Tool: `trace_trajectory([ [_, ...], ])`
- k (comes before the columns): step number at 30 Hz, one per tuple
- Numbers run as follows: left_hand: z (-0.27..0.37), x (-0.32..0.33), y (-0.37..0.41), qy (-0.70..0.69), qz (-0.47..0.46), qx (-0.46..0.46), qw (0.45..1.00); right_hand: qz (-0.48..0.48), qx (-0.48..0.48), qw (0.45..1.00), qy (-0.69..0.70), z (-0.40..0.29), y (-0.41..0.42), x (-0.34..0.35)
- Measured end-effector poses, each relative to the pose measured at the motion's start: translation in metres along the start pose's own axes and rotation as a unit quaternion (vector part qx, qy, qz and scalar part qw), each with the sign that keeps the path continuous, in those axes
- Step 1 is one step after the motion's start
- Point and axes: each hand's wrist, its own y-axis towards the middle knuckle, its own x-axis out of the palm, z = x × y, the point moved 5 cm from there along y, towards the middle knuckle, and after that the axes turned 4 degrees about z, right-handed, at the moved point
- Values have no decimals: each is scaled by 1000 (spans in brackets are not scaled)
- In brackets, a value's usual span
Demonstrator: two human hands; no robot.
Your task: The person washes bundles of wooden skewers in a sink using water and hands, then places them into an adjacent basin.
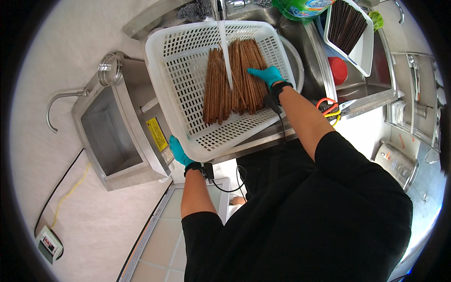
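Observation:
A white slotted plastic basket (183, 79) rests tilted over the sink. Inside it lie two loose bundles of thin brown wooden sticks (214, 91), which look like chopsticks. Water runs from the tap (219, 8) onto them. My left hand (179, 151), in a teal glove, grips the basket's near left corner from outside. My right hand (267, 75), also gloved, lies over the right-hand sticks near the basket's right wall; its lower fingers are hidden.
Right of the basket stand a green detergent bottle (299, 8), a white tray (364, 58) of dark sticks and a red round object (337, 70). Scissors with red and yellow handles (333, 108) lie by the sink edge. A smaller steel sink (112, 130) is at left.

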Motion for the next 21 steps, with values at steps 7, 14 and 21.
trace_trajectory([
  [7, -5, 0, 2, -52, -13, -26, 998, 112, 30, 982, -148, -32, -33, 1],
  [14, -8, 4, -2, -92, 26, -66, 993, -38, 23, 998, 44, -7, -6, 8],
  [21, -11, 1, 2, -78, 26, -49, 995, -9, 0, 990, 142, -21, -21, 6],
])
